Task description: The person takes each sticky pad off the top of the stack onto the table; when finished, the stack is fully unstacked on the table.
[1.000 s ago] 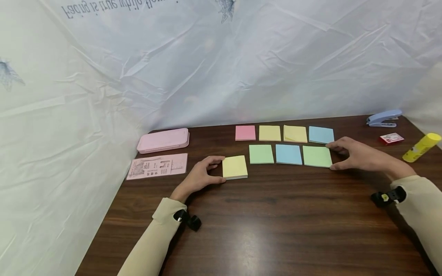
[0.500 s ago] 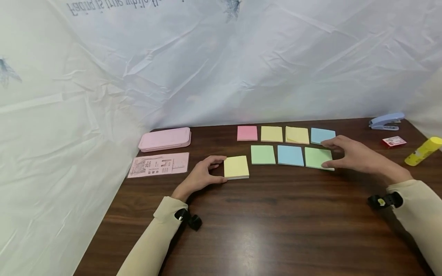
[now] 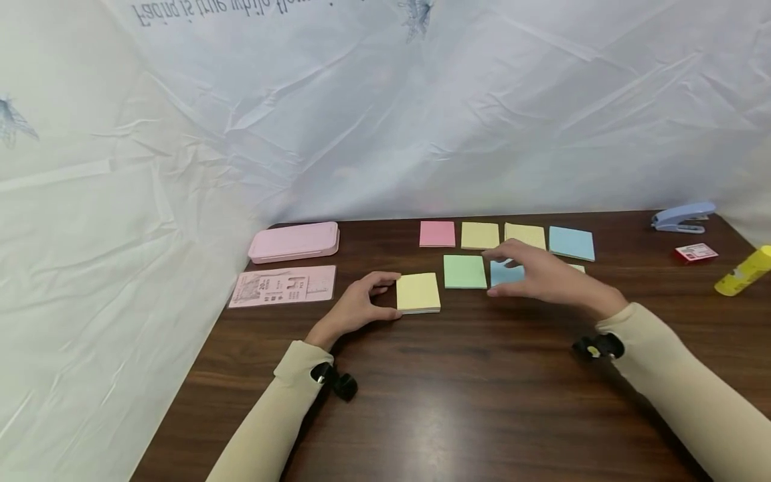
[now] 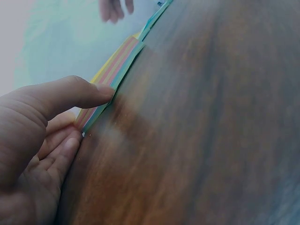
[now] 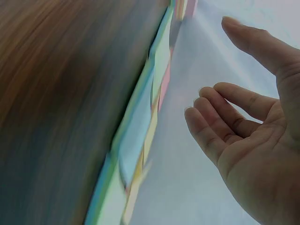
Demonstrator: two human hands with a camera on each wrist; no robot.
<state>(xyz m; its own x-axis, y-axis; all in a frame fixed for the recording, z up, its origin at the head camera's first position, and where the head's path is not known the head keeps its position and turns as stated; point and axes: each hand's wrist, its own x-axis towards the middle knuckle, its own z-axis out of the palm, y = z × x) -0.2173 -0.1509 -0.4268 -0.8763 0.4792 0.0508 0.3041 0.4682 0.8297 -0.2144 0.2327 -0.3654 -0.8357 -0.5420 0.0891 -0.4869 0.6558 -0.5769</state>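
My left hand [image 3: 355, 306] rests on the table, gripping the left end of a yellow-topped sticky note stack [image 3: 418, 292] between thumb and fingers. Layered colours show along that stack's side [image 4: 117, 68] in the left wrist view. My right hand [image 3: 533, 271] hovers above a front blue sticky note pad [image 3: 504, 272], partly covering it, its fingers loosely bent and holding nothing. Between the hands lies a green pad [image 3: 464, 272]. Another pad [image 3: 577, 268] is mostly hidden behind the right hand. In the right wrist view, the palm [image 5: 258, 159] and spread thumb hang apart from the pads.
A back row holds pink [image 3: 437, 234], yellow [image 3: 480, 235], second yellow [image 3: 527, 235] and blue [image 3: 571, 243] pads. A pink case [image 3: 294, 242] and pink card [image 3: 283, 286] lie left. A stapler [image 3: 682, 218], small red box [image 3: 696, 252] and yellow glue stick [image 3: 743, 271] stand right.
My right hand has left the rightmost green pad and moved left, over the front blue pad. The left hand keeps its hold on the yellow-topped stack. The head view has shifted slightly.
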